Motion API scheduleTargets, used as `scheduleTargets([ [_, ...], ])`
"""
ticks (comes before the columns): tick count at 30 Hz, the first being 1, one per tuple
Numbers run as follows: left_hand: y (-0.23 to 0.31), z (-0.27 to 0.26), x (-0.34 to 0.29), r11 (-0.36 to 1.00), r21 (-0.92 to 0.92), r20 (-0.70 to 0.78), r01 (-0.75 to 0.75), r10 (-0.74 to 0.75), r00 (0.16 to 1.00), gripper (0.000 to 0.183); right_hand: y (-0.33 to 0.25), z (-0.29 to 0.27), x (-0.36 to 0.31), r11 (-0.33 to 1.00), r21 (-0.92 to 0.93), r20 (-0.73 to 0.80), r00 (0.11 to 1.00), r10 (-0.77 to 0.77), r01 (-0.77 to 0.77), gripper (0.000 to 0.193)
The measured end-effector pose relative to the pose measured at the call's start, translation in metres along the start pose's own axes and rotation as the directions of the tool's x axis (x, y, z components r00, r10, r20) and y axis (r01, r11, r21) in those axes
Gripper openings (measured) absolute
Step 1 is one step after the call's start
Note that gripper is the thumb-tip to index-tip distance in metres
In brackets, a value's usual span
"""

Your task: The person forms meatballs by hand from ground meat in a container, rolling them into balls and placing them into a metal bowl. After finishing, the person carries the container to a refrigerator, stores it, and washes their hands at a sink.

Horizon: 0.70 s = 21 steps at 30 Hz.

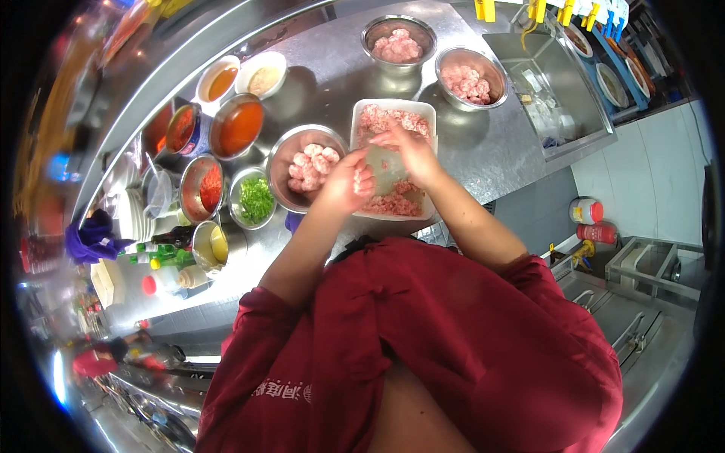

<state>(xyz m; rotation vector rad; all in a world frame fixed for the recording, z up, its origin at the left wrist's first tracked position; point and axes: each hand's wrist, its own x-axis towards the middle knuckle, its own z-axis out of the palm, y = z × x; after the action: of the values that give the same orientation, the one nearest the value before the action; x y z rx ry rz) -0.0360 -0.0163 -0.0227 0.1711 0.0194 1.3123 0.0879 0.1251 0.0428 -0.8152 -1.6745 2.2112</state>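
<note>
A white rectangular tub (pixel 430 198) of pink minced meat (pixel 394 119) sits in front of me, its bottom bare in the middle. Above its left edge my left hand (pixel 349 183) is curled closed, with pale pink minced meat showing at its fingers. Over the tub, my right hand (pixel 408 151) reaches with fingers stretched and slightly apart, and I see nothing held in it. Just left of my left hand stands a steel bowl (pixel 278 143) holding several round raw meatballs (pixel 310 167). Part of the tub is hidden behind my hands.
Two steel bowls of meatballs (pixel 398 47) (pixel 467 83) stand farther back. A sink (pixel 559 98) is at the right. On the left are a bowl of chopped green onion (pixel 254 198), a bowl of chopped red chili (pixel 202 189), a pot of orange-red liquid (pixel 237 127) and bottles (pixel 162 281).
</note>
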Motion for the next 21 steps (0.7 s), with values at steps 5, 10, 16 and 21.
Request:
scheduleTargets([
  [5, -0.025, 0.113, 0.051, 0.777, 0.623, -0.697, 0.091, 0.499, 0.516, 0.044, 0.042, -0.016, 0.007, 0.880, 0.395, -0.072, 0.946, 0.316, -0.264, 0.049],
  [10, 0.009, 0.013, -0.010, 0.876, 0.443, -0.587, -0.190, 0.444, 0.676, 0.033, 0.017, 0.004, 0.001, 0.884, 0.310, 0.047, 0.934, 0.353, -0.349, 0.050],
  [16, -0.012, 0.071, 0.019, 0.909, 0.312, -0.724, -0.277, 0.416, 0.550, 0.026, -0.015, 0.032, -0.008, 0.983, 0.014, 0.186, 0.967, 0.176, -0.182, 0.075],
  [21, 0.012, -0.007, -0.023, 0.955, 0.158, 0.001, -0.249, 0.252, 0.968, 0.041, 0.008, 0.018, 0.019, 0.964, 0.043, 0.016, 0.965, 0.261, -0.262, 0.056],
])
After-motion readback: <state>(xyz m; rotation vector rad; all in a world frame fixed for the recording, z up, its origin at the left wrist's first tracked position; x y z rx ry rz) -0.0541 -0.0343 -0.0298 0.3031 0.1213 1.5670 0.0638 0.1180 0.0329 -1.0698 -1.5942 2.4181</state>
